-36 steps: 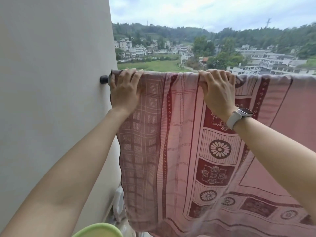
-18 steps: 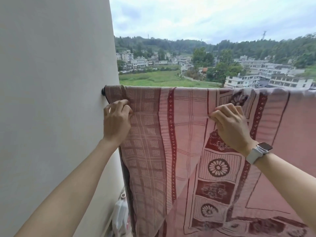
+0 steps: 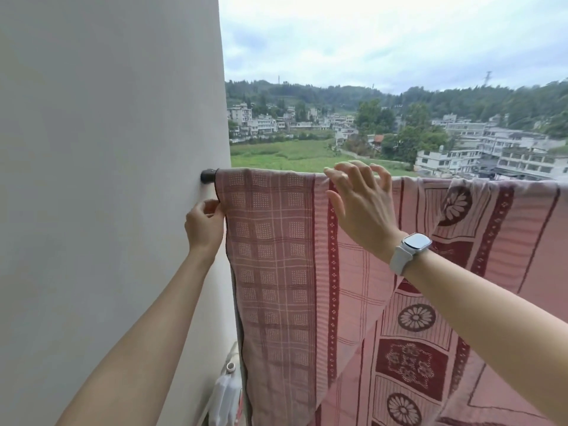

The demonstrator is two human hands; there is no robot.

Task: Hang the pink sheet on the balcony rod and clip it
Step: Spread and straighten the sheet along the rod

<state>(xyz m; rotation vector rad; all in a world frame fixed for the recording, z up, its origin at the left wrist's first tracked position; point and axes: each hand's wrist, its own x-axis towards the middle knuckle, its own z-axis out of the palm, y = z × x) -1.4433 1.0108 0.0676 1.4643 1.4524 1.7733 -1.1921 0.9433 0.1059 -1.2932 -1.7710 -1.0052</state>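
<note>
The pink sheet with dark red flower patterns hangs draped over the balcony rod, whose black end meets the wall at the left. My left hand pinches the sheet's left edge just below the rod end. My right hand, with a white watch on its wrist, hovers with spread fingers at the sheet's top, near the rod; it holds nothing. No clip is in view.
A white wall fills the left side, close to my left hand. A white plastic jug stands low by the wall behind the sheet's edge. Beyond the rod lie fields, houses and hills.
My left hand slid left to the sheet's edge and pinched it. My right hand let go of the fabric, rose toward the rod and opened its fingers. The sheet's left part now hangs flatter.
</note>
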